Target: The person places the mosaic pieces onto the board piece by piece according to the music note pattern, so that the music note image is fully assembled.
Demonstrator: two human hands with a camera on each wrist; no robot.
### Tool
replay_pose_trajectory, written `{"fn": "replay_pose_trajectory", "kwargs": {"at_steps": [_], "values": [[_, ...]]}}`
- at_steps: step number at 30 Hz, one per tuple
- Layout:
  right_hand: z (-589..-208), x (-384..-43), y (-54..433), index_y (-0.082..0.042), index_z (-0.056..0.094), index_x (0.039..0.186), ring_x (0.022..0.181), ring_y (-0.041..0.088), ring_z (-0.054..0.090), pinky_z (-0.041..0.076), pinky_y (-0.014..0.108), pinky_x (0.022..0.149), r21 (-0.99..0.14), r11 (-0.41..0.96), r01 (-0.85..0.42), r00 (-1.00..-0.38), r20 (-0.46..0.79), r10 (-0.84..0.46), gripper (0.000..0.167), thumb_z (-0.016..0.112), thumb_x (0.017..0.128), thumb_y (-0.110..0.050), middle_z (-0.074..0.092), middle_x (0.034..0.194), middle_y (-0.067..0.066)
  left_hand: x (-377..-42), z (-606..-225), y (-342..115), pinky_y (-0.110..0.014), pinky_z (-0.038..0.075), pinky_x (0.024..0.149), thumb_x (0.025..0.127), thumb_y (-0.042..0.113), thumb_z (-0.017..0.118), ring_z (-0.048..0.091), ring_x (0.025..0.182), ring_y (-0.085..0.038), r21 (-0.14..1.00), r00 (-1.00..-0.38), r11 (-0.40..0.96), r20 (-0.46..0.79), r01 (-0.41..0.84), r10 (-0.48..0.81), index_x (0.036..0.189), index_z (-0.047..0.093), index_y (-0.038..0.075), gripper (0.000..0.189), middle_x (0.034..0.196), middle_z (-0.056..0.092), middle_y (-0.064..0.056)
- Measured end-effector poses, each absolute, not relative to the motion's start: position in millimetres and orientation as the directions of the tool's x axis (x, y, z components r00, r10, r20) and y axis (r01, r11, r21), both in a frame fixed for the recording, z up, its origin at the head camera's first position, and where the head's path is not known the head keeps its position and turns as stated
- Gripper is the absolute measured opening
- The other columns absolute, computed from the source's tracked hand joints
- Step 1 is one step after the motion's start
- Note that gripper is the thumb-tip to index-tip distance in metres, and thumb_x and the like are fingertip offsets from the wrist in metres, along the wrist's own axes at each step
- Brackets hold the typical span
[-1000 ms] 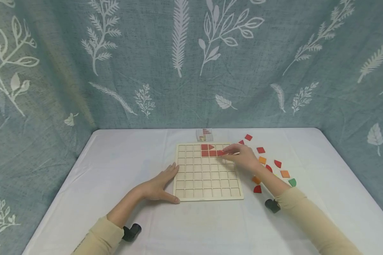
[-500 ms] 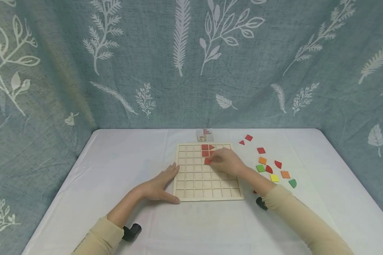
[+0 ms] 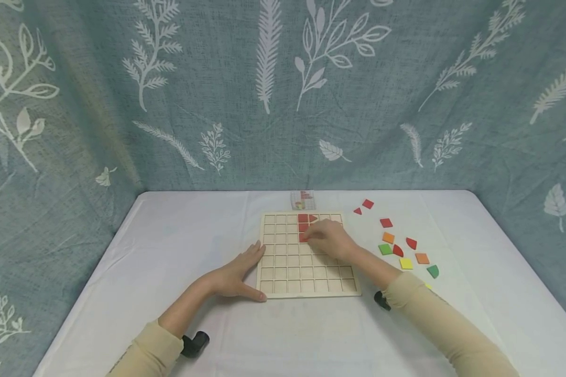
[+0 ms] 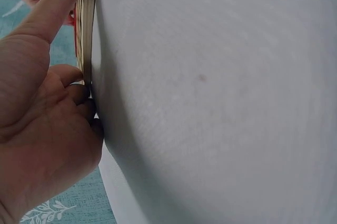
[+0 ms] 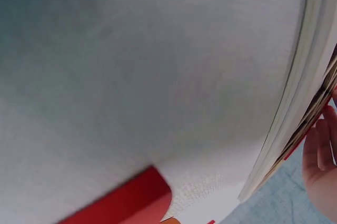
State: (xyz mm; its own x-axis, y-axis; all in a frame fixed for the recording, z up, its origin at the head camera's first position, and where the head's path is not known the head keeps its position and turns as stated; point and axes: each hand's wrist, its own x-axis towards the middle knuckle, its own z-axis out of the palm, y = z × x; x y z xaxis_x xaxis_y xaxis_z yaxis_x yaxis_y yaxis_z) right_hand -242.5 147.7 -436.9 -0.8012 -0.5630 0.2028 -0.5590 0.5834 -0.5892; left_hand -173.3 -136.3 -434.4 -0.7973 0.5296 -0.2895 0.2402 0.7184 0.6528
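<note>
A wooden grid board [image 3: 280,273] lies on the white table. My left hand [image 3: 231,273] rests at its left edge, fingers extended and thumb at the near corner; in the left wrist view this hand [image 4: 42,98] lies against the board's side [image 4: 88,40]. My right hand [image 3: 331,240] pinches a red square tile [image 3: 302,237] at a third-row cell, just below another red square tile [image 3: 303,227]. At the top of that column sits a red square tile [image 3: 303,218], beside a red triangle tile [image 3: 313,218]. The right hand hides the cells to the right.
Behind the board lies a small pattern card [image 3: 303,200]. Loose tiles are scattered on the right: a red square [image 3: 368,203], a red triangle [image 3: 357,211], an orange square [image 3: 388,237], a light green square [image 3: 385,250], a yellow square [image 3: 406,263] and a green quarter-circle [image 3: 433,270], among others.
The right hand has moved left and nearer from the second row's right part, bringing a red square tile into the third row under the red column. The left hand has stayed put.
</note>
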Motion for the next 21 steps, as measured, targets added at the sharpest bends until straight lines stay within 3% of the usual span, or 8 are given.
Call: {"fn": "replay_pose_trajectory", "kwargs": {"at_steps": [4,11,15,21], "values": [[-434.2,-240.8,151.0,-0.011,0.076,0.104,0.110,0.023,0.063,0.050,0.042,0.095,-0.644,0.611,-0.460,-0.857,0.140,-0.497,0.017,0.066,0.092,-0.008,0.072,0.110,0.001,-173.2,-433.6,-136.4,-0.051,0.008,0.119,0.072,0.046,0.083,0.000,0.149,-0.032,0.649,-0.798,0.723,-0.295,0.236,0.525,0.156,0.013,0.004,0.117,0.163,0.001,-0.014],[-426.5,-238.1,188.6,-0.014,0.072,0.116,0.109,0.026,0.061,0.052,0.045,0.088,-0.752,0.632,-0.189,-0.965,0.024,-0.261,0.023,0.064,0.096,-0.021,0.067,0.120,0.005,-175.0,-432.7,-135.4,-0.051,0.008,0.119,0.071,0.047,0.083,0.000,0.149,-0.031,0.646,-0.798,0.728,-0.304,0.228,0.520,0.156,0.013,0.005,0.118,0.163,0.002,-0.014],[-422.0,-239.4,223.3,-0.011,0.069,0.121,0.113,0.030,0.058,0.050,0.048,0.091,-0.722,0.683,-0.109,-0.989,0.010,-0.148,0.026,0.061,0.096,-0.017,0.067,0.119,0.009,-177.1,-432.7,-135.6,-0.050,0.008,0.119,0.071,0.047,0.083,0.000,0.149,-0.031,0.650,-0.798,0.727,-0.308,0.222,0.518,0.156,0.012,0.005,0.119,0.163,0.002,-0.014],[-424.0,-245.0,276.7,-0.003,0.061,0.129,0.117,0.039,0.053,0.047,0.053,0.096,-0.634,0.770,-0.065,-0.995,-0.020,-0.101,0.033,0.058,0.096,-0.010,0.060,0.127,0.021,-179.3,-431.6,-136.9,-0.051,0.008,0.119,0.071,0.048,0.083,0.000,0.149,-0.032,0.652,-0.794,0.725,-0.310,0.223,0.523,0.156,0.012,0.005,0.119,0.163,0.002,-0.014]]}}
